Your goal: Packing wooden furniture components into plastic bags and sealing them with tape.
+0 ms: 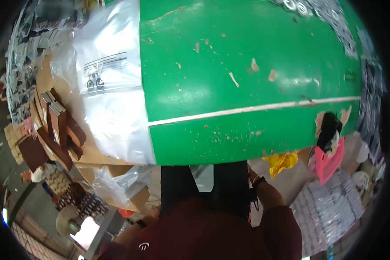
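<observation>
My left hand (153, 214) hangs low beside my left thigh, below the table's near edge, with a dark band at the wrist. Its fingers are too small and blurred to read. On the other side, my right hand (252, 175) is down by my right thigh, close to the table edge, and its fingers are mostly hidden. Neither hand visibly holds anything. In front of me spreads a green tabletop (229, 56) with a pale strip across it. Clear plastic bags (117, 112) with dark print lie flat along its left side.
Brown narrow boxes (58, 121) sit on cardboard (93, 149) at the left. Right of my legs are a yellow wrapper (281, 163), a pink basket (329, 164) and a black object (330, 130) at the table's edge. Wrapped packs (329, 208) are stacked lower right.
</observation>
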The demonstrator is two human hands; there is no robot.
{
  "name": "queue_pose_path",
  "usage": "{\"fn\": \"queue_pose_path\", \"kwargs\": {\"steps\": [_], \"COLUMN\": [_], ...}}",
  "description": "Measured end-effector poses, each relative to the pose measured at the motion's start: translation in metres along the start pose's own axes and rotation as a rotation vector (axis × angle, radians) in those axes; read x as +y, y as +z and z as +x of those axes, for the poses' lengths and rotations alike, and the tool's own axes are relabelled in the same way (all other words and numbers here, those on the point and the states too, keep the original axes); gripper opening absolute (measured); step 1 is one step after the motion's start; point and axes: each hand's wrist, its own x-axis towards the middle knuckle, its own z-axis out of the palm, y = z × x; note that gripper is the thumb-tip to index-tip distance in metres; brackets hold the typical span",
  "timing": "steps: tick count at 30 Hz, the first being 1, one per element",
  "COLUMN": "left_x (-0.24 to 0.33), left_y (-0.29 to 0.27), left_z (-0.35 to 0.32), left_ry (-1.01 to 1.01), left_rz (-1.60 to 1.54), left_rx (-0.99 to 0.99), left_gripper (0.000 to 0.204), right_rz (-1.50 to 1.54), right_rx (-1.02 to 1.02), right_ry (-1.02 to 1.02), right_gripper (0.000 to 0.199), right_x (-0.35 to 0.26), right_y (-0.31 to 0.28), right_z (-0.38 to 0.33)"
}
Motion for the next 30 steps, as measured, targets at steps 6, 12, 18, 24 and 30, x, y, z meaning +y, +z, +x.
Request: {"fn": "queue_pose_path", "kwargs": {"steps": [6,12,18,24,30], "left_x": [-0.021,-0.090,-0.176,-0.089,-0.170], "left_y": [0.025,0.036,0.038,0.039,0.085], "left_z": [0.013,0.029,0.051,0.106,0.214], "left_ry": [-0.183,-0.223,-0.193,0.007,0.376], "left_rz": [-0.097,-0.238,-0.345,0.004,0.254], "left_rx": [-0.169,-0.237,-0.281,-0.390,-0.377], "left_gripper": [0.067,0.067,0.067,0.060,0.048], "right_rz": [-0.427,-0.872,-1.260,-1.633,-1.610], "right_rx": [0.047,0.037,0.073,0.183,0.246], "right_ry": [0.052,-0.099,-0.356,-0.600,-0.405], "right_gripper": [0.045,0.042,0.040,0.038,0.031], "right_x": [-0.055,-0.070,-0.047,-0.063,-0.045], "right_y": [-0.023,-0.056,-0.095,-0.146,-0.215], "right_z": [0.002,0.022,0.050,0.083,0.098]}}
